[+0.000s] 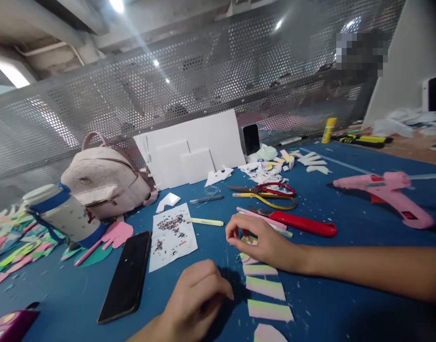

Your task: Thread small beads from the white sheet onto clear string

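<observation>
My right hand [260,242] rests on the blue table [339,294], its fingers curled and pinched together at the top of a row of pink-green paper strips [266,297]; a thin thread seems to run down from the fingertips. My left hand [197,297] lies lower, at the near edge, fingers bent and pressed together beside the strips. What it pinches is too small to make out. A black phone [127,275] lies left of the left hand, and a white sheet [171,235] with small coloured beads sits above it.
A red utility knife [299,223], scissors [270,194], a pink glue gun [389,194], pens, white foam boards [193,147], a pink backpack [107,178], a bottle [63,213] and paper scraps crowd the table. A perforated metal screen [168,85] stands behind.
</observation>
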A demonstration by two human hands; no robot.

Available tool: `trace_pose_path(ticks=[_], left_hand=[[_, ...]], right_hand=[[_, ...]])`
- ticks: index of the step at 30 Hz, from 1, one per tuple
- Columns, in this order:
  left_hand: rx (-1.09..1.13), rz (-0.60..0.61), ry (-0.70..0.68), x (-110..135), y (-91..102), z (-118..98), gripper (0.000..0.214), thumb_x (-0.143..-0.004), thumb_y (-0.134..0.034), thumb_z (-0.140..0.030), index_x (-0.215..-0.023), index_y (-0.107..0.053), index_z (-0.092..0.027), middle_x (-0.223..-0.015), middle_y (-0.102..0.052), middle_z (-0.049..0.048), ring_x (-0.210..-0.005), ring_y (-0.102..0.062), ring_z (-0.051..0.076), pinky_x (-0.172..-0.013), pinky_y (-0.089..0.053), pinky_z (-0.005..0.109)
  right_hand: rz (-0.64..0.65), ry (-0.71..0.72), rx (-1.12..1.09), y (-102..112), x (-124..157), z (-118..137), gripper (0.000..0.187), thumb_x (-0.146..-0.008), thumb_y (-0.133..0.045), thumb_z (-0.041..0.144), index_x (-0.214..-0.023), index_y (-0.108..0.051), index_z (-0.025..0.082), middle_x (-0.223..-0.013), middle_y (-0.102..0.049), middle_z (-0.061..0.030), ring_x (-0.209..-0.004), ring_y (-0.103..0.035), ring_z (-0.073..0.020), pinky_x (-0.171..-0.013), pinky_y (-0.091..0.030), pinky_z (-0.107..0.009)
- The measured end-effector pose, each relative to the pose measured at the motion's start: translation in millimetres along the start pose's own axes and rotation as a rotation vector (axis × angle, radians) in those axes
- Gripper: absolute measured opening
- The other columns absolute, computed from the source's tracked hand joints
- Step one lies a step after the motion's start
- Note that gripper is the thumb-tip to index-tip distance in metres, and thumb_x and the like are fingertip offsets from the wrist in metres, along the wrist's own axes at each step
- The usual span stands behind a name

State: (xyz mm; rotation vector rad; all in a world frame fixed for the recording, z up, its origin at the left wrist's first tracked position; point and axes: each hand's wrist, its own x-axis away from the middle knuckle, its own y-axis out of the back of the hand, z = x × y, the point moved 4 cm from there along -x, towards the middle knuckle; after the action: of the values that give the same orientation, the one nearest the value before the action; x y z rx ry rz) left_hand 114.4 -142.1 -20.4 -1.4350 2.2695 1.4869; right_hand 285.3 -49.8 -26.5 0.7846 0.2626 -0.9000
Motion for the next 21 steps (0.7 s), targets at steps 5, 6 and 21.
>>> trace_pose_path(ticks=[5,6,21], left_hand=[[0.011,-0.002,0.039,-1,0.5,0,0.029,-0.089,-0.047,0.001,-0.089,-0.063,-0.023,-0.078,-0.071,0.0077,-0.071,-0.064,0.021,-0.064,-0.047,0.028],[0.013,-0.003,0.042,-1,0.6,0,0.028,-0.089,-0.047,0.001,-0.089,-0.063,-0.023,-0.078,-0.070,0.0074,-0.071,-0.064,0.020,-0.064,-0.047,0.028],[-0.009,-0.160,0.297,1,2.7,20,0.018,-0.095,-0.055,-0.009,-0.085,-0.065,-0.020,-0.080,-0.066,0.0030,-0.075,-0.063,0.018,-0.070,-0.046,0.026]], right_hand=[[0.027,-0.020,-0.003,-1,0,0,0.006,-0.094,-0.058,0.012,-0.094,-0.061,0.018,-0.091,-0.063,-0.0010,-0.080,-0.056,-0.0142,-0.069,-0.042,-0.025],[0.031,-0.020,-0.004,-1,0,0,0.008,-0.093,-0.057,0.011,-0.094,-0.060,0.018,-0.091,-0.063,-0.0010,-0.080,-0.056,-0.0140,-0.070,-0.042,-0.024],[0.170,0.290,-0.030,-6,4,12,0.030,-0.106,-0.053,0.038,-0.101,-0.073,0.016,-0.091,-0.073,-0.0090,-0.086,-0.063,-0.0184,-0.078,-0.048,-0.029]])
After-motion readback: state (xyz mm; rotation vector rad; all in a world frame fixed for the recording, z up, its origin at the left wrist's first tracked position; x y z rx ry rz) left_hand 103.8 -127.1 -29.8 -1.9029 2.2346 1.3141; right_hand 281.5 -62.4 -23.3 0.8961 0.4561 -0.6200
